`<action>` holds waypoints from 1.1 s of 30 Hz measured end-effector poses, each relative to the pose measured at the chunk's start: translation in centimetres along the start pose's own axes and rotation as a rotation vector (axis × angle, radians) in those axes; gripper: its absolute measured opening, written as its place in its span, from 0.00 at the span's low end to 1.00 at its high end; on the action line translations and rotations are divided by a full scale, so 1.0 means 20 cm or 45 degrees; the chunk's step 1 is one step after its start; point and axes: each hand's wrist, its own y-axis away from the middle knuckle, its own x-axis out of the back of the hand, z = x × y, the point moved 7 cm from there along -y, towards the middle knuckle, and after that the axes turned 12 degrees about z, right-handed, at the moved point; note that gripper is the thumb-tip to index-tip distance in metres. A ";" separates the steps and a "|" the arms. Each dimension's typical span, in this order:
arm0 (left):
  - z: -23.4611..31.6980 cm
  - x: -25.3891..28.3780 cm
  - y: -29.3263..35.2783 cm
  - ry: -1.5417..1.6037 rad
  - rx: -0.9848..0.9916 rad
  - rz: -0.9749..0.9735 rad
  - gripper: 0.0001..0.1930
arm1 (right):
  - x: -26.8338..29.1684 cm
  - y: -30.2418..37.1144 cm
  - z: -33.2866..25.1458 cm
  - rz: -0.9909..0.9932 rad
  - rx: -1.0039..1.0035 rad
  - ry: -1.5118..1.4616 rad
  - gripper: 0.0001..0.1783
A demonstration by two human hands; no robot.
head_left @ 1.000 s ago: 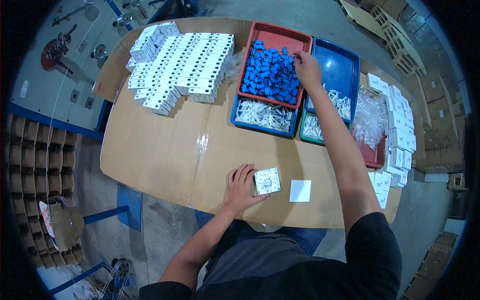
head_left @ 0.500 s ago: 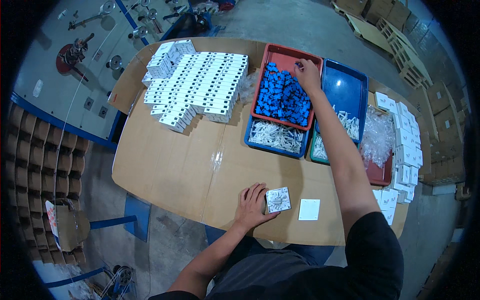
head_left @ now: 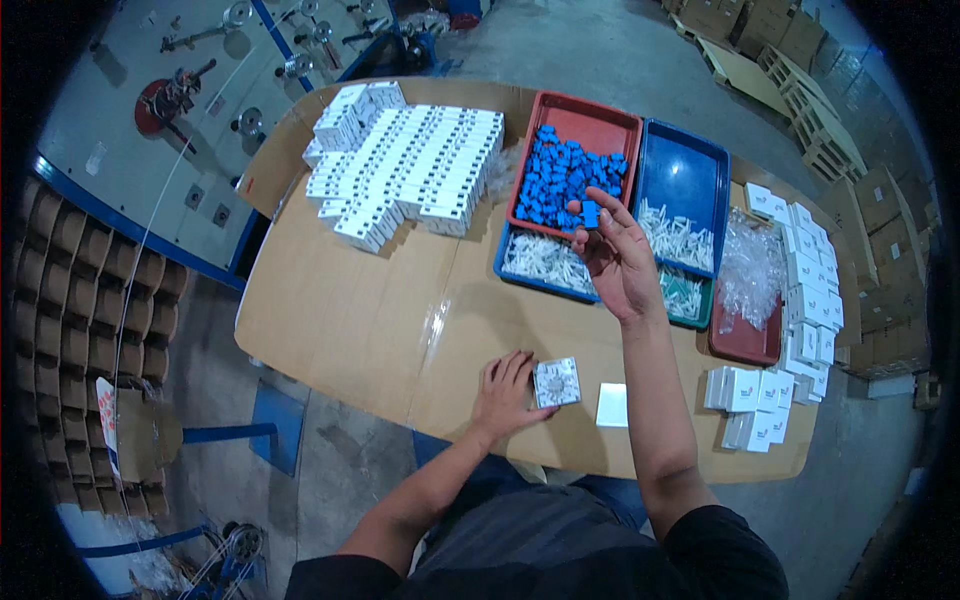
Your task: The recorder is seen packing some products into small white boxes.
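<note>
My left hand [head_left: 506, 396] steadies a white square plastic housing [head_left: 557, 382] on the cardboard-covered table, thumb at its near corner and fingers along its left side. Its open face, with moulded parts inside, points up. Raised between the table and the trays, my right hand [head_left: 622, 262] pinches a small blue plastic part [head_left: 591, 213] between thumb and fingers. Behind it, a red tray [head_left: 590, 105] holds a heap of similar blue parts [head_left: 560, 175]. A flat white square plate [head_left: 611, 405] lies to the right of the housing, partly hidden by my right forearm.
Rows of white boxes [head_left: 420, 165] stand at the back left. Blue trays [head_left: 690, 165] and a green tray [head_left: 692, 322] hold white plugs. Clear plastic bags [head_left: 752, 265] fill a dark red tray [head_left: 745, 345]. More white units [head_left: 755, 400] are stacked along the right edge.
My right hand has come back from the red tray toward me, bringing a blue part. My left hand still holds the housing. More stacked white units at the right now show past my arm.
</note>
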 end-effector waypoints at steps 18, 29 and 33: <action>-0.01 0.01 0.02 -0.021 -0.039 0.035 0.48 | 0.47 0.57 0.27 0.296 -0.069 0.711 0.16; -0.04 0.00 0.05 0.042 -0.009 0.052 0.45 | 0.56 0.77 0.65 -0.010 0.455 1.922 0.15; -0.04 0.00 0.04 0.033 -0.039 0.076 0.46 | 0.56 0.76 0.68 -0.032 0.620 2.014 0.14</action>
